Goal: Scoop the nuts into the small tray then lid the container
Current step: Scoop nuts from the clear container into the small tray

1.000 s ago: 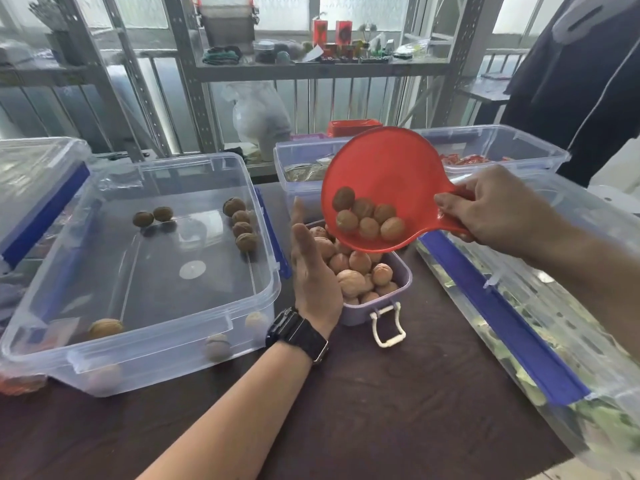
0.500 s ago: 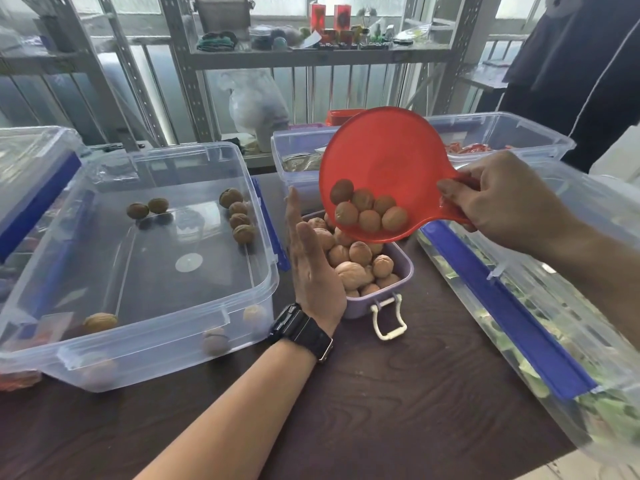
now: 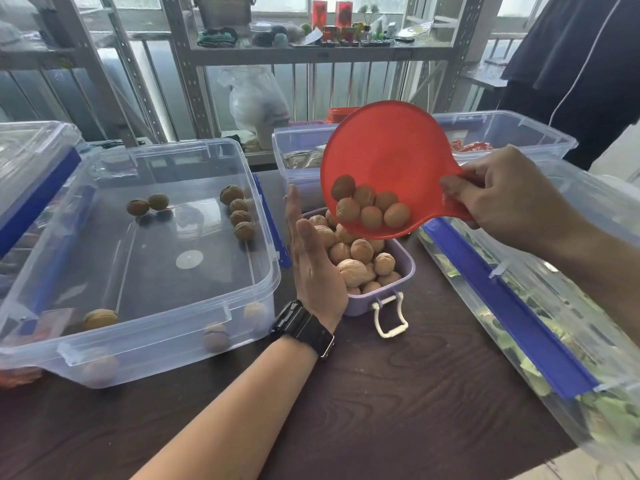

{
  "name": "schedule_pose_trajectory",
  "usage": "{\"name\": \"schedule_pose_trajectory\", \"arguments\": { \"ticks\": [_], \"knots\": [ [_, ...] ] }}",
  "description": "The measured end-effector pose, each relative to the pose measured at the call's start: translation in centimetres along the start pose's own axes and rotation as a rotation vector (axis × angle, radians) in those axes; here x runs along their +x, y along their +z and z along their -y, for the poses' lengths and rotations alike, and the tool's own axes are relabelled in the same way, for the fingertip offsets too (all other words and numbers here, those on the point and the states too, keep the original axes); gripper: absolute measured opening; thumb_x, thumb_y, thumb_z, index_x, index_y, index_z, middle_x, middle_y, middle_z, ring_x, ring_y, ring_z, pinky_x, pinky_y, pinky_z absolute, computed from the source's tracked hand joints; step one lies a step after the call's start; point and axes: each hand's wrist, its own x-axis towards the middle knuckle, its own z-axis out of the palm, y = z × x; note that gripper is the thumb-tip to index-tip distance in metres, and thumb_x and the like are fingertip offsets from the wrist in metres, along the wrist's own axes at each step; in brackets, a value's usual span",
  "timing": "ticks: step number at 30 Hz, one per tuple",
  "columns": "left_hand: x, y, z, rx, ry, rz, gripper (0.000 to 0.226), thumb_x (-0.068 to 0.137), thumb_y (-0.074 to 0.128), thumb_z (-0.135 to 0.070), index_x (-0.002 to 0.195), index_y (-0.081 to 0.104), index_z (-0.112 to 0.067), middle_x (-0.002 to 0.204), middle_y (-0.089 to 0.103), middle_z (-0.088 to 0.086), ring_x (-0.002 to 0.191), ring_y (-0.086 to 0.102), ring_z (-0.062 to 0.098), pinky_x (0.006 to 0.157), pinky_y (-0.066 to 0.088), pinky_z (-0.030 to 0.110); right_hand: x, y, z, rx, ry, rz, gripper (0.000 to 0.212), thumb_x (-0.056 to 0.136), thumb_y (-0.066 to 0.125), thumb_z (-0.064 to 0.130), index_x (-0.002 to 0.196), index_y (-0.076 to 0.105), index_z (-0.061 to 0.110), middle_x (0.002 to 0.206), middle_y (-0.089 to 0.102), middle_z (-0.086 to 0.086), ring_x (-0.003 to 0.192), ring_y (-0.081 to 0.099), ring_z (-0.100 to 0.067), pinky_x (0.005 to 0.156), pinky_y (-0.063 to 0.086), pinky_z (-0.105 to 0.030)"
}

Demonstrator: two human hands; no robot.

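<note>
My right hand (image 3: 502, 192) grips the handle of a red scoop (image 3: 388, 154), tilted over the small purple tray (image 3: 398, 275). Several walnuts (image 3: 369, 204) lie at the scoop's lower lip. The tray is heaped with walnuts (image 3: 353, 261). My left hand (image 3: 311, 258) stands flat and upright against the tray's left side, fingers straight, holding nothing. The large clear container (image 3: 214, 323) to the left holds several scattered walnuts (image 3: 239, 209). I see no lid on it.
A long clear box with a blue strip (image 3: 519, 320) lies along the right. Two more clear bins (image 3: 502, 136) stand behind the tray. Another lidded bin (image 3: 27, 161) is at far left. Metal shelving (image 3: 277, 50) rises at the back; a person in dark clothing (image 3: 588, 64) stands at far right.
The scoop has sunk slightly toward the tray, with its walnuts staying at the lip. My left hand stays beside the tray.
</note>
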Motion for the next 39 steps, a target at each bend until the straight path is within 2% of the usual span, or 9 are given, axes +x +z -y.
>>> {"name": "schedule_pose_trajectory", "arguments": {
  "ticks": [8, 13, 15, 22, 25, 28, 32, 36, 39],
  "knots": [
    [0.08, -0.04, 0.27, 0.005, -0.005, -0.003, 0.073, 0.094, 0.011, -0.056, 0.157, 0.025, -0.021, 0.164, 0.025, -0.01, 0.151, 0.018, 0.0, 0.126, 0.015, 0.033, -0.07, 0.11, -0.14, 0.005, -0.011, 0.015, 0.032, 0.097, 0.057, 0.021, 0.072, 0.069, 0.005, 0.061, 0.067, -0.014, 0.052, 0.062, -0.031, 0.061, 0.054, -0.04],
    [0.01, -0.09, 0.35, 0.008, -0.007, -0.005, 0.072, 0.094, 0.01, -0.056, 0.157, 0.024, -0.022, 0.164, 0.023, -0.011, 0.152, 0.017, 0.001, 0.127, 0.014, 0.037, -0.15, -0.16, 0.0, -0.01, 0.004, 0.015, 0.033, 0.097, 0.057, 0.021, 0.066, 0.065, 0.014, 0.054, 0.062, -0.004, 0.04, 0.054, -0.008, 0.05, 0.043, -0.027],
    [0.0, -0.07, 0.27, 0.014, -0.009, -0.003, 0.073, 0.094, 0.01, -0.056, 0.157, 0.024, -0.022, 0.165, 0.022, -0.009, 0.152, 0.016, 0.003, 0.127, 0.013, 0.038, -0.19, -0.25, 0.06, -0.006, 0.017, 0.015, 0.032, 0.097, 0.056, 0.021, 0.067, 0.064, 0.016, 0.054, 0.062, -0.003, 0.038, 0.053, -0.006, 0.049, 0.041, -0.024],
    [-0.15, 0.09, -0.08, 0.024, -0.008, -0.011, 0.073, 0.093, 0.009, -0.055, 0.157, 0.024, -0.021, 0.164, 0.023, -0.009, 0.152, 0.017, 0.003, 0.127, 0.013, 0.034, -0.1, -0.36, 0.05, 0.0, 0.01, -0.001, 0.031, 0.097, 0.056, 0.022, 0.067, 0.064, 0.018, 0.058, 0.065, -0.008, 0.045, 0.058, -0.02, 0.055, 0.049, -0.031],
    [0.05, -0.12, 0.31, 0.026, -0.001, 0.021, 0.082, 0.09, 0.008, -0.068, 0.157, 0.022, -0.023, 0.165, 0.021, -0.01, 0.151, 0.015, -0.001, 0.125, 0.012, 0.024, 0.06, -0.29, -0.29, 0.009, 0.031, -0.03, 0.031, 0.097, 0.057, 0.021, 0.07, 0.067, 0.01, 0.062, 0.067, -0.012, 0.054, 0.065, -0.031, 0.062, 0.055, -0.04],
    [0.15, -0.18, 0.42, 0.047, 0.003, 0.039, 0.097, 0.081, 0.006, -0.084, 0.157, 0.021, -0.025, 0.165, 0.02, -0.012, 0.15, 0.015, -0.004, 0.124, 0.011, 0.018, 0.1, -0.05, -0.42, -0.021, 0.03, -0.048, 0.03, 0.097, 0.057, 0.021, 0.071, 0.066, 0.01, 0.062, 0.067, -0.011, 0.055, 0.065, -0.029, 0.065, 0.057, -0.043],
    [0.2, -0.17, 0.47, 0.039, 0.001, 0.039, 0.096, 0.082, 0.007, -0.083, 0.157, 0.022, -0.026, 0.165, 0.021, -0.012, 0.15, 0.016, -0.003, 0.125, 0.012, 0.025, 0.09, -0.03, -0.33, -0.03, 0.031, -0.032, 0.027, 0.097, 0.056, 0.021, 0.076, 0.068, 0.01, 0.064, 0.068, -0.011, 0.055, 0.065, -0.027, 0.065, 0.057, -0.041],
    [0.14, -0.1, 0.32, 0.027, -0.006, 0.032, 0.096, 0.082, 0.008, -0.083, 0.157, 0.023, -0.026, 0.164, 0.023, -0.012, 0.15, 0.017, -0.002, 0.126, 0.013, 0.028, 0.04, -0.39, -0.24, -0.017, 0.021, -0.033, 0.029, 0.097, 0.057, 0.021, 0.069, 0.064, 0.019, 0.06, 0.066, -0.008, 0.05, 0.06, -0.022, 0.062, 0.054, -0.038],
    [0.11, 0.0, 0.22, 0.03, -0.005, 0.029, 0.099, 0.08, 0.007, -0.085, 0.157, 0.024, -0.025, 0.164, 0.023, -0.012, 0.151, 0.017, -0.002, 0.124, 0.012, 0.019, 0.03, -0.45, -0.31, -0.017, 0.012, -0.03, 0.03, 0.097, 0.057, 0.021, 0.069, 0.065, 0.017, 0.061, 0.066, -0.01, 0.053, 0.063, -0.028, 0.063, 0.057, -0.042]
  ]
}}
